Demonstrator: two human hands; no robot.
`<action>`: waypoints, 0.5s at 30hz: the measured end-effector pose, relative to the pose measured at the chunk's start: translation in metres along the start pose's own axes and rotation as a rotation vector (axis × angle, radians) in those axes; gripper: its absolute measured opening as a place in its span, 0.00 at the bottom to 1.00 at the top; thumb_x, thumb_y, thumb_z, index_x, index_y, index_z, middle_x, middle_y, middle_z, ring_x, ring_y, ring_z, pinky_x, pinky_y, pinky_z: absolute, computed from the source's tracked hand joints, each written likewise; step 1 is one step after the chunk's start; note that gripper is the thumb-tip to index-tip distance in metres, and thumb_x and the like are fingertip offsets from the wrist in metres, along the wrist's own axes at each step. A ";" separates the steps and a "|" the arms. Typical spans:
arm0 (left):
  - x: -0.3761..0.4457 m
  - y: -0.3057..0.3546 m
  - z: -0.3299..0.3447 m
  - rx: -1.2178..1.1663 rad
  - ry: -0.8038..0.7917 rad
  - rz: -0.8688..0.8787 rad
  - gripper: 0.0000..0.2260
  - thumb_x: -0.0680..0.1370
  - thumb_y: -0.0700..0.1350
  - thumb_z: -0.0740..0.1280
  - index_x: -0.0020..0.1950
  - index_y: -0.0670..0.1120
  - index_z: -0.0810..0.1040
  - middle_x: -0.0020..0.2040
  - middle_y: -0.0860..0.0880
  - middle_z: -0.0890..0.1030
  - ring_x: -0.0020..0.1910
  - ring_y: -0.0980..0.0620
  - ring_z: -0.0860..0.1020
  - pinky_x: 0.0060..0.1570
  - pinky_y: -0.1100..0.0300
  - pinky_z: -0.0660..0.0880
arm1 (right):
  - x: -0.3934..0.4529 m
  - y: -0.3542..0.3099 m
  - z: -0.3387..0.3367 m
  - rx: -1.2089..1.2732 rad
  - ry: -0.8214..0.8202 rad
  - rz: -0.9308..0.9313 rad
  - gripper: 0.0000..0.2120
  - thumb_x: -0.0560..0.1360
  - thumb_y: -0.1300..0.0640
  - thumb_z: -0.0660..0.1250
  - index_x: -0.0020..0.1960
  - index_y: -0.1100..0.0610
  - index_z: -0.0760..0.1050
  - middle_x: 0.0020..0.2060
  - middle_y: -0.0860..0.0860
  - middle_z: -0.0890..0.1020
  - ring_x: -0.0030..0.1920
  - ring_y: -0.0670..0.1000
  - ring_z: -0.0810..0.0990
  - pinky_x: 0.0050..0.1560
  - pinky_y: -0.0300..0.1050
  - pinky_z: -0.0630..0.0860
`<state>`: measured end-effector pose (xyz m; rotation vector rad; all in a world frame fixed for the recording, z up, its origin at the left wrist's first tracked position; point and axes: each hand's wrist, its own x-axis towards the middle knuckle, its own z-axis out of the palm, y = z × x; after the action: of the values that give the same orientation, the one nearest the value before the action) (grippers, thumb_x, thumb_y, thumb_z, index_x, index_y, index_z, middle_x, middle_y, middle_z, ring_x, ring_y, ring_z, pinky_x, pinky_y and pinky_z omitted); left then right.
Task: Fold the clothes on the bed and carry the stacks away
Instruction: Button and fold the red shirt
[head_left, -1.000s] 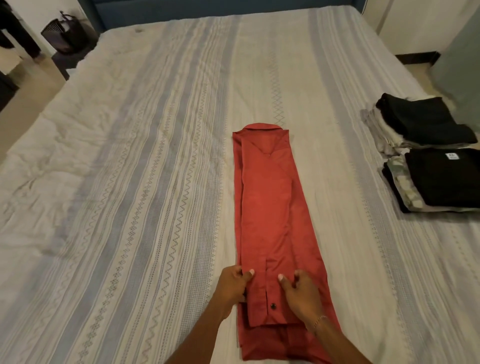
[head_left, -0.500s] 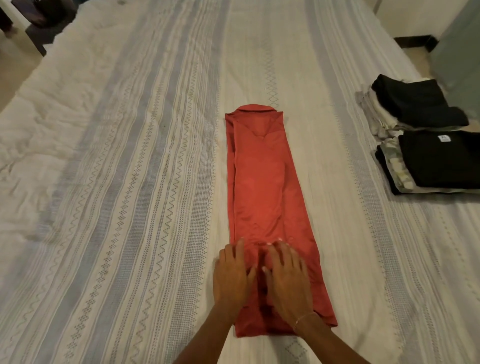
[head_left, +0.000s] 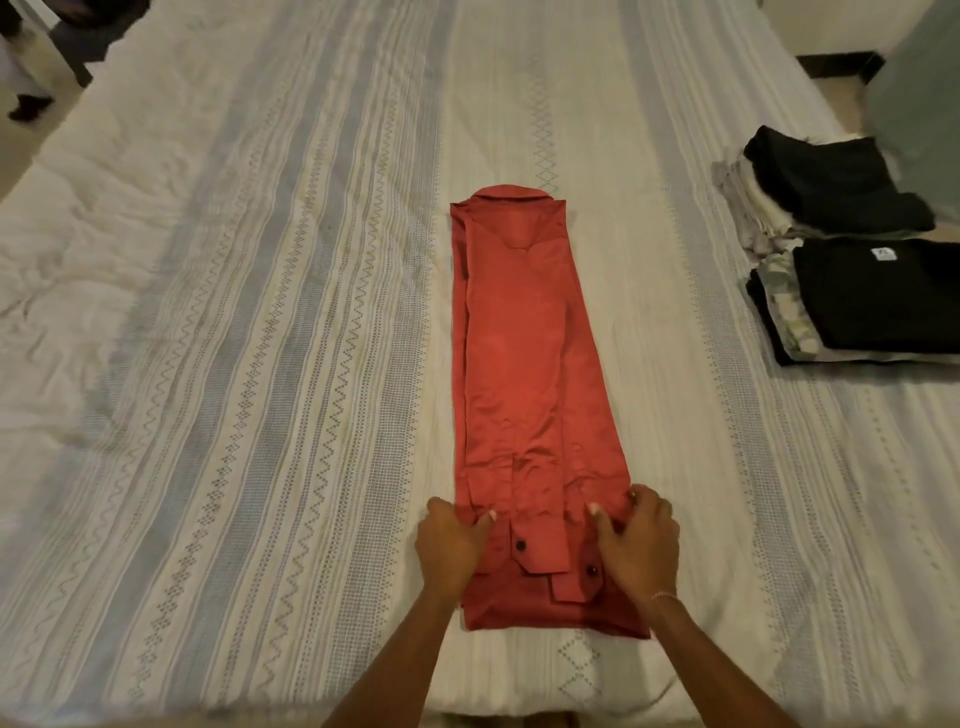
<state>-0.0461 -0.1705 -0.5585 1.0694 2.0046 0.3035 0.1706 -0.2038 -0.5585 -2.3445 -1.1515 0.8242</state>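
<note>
Bed (head_left: 218, 364): it fills almost the whole view; a pale cover with grey-blue stripes and zigzag lines runs from the near edge to the far end.
Shirt (head_left: 524, 353): red, folded into one long narrow strip, it lies flat on the middle of the bed. The collar is at the far end. At the near end two cuffs with dark buttons lie on top of the strip.
Near stack (head_left: 872, 301): folded clothes at the right side of the bed, well apart from the shirt. A black piece with a small white label is on top; pale and patterned pieces show under it at the left edge.
Far stack (head_left: 831, 187): just behind the near stack, touching it or almost. A black piece is on top of light grey folded pieces.
Left hand (head_left: 452, 545): it is at the left edge of the shirt, near the cuffs. The fingers are curled and pinch the cloth at this edge, the thumb lies on top.
Right hand (head_left: 639, 540): it is at the right edge of the shirt, opposite the left hand. The fingers are curled and grip the cloth; a thin bracelet is on the wrist.
</note>
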 end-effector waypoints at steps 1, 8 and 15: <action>0.004 -0.002 -0.003 -0.043 -0.067 -0.033 0.22 0.71 0.56 0.78 0.49 0.39 0.78 0.43 0.45 0.83 0.40 0.46 0.83 0.41 0.50 0.81 | 0.000 0.003 -0.006 0.024 -0.059 0.018 0.23 0.78 0.46 0.69 0.64 0.62 0.71 0.55 0.58 0.77 0.54 0.61 0.78 0.47 0.47 0.73; -0.015 -0.015 -0.018 -0.471 -0.500 -0.252 0.16 0.73 0.48 0.78 0.56 0.42 0.82 0.50 0.44 0.86 0.48 0.47 0.85 0.38 0.57 0.82 | -0.002 0.024 -0.024 0.340 -0.430 0.261 0.07 0.75 0.53 0.75 0.48 0.56 0.83 0.46 0.53 0.86 0.46 0.54 0.84 0.45 0.46 0.81; -0.036 -0.029 -0.017 -0.531 -0.441 -0.203 0.11 0.75 0.47 0.77 0.53 0.46 0.82 0.47 0.47 0.87 0.47 0.48 0.85 0.39 0.54 0.82 | -0.025 0.035 -0.025 0.428 -0.391 0.224 0.12 0.73 0.49 0.77 0.53 0.53 0.84 0.46 0.49 0.86 0.48 0.52 0.84 0.53 0.48 0.81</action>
<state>-0.0652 -0.2135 -0.5440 0.5338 1.4988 0.4204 0.1947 -0.2469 -0.5521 -2.0230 -0.7493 1.4960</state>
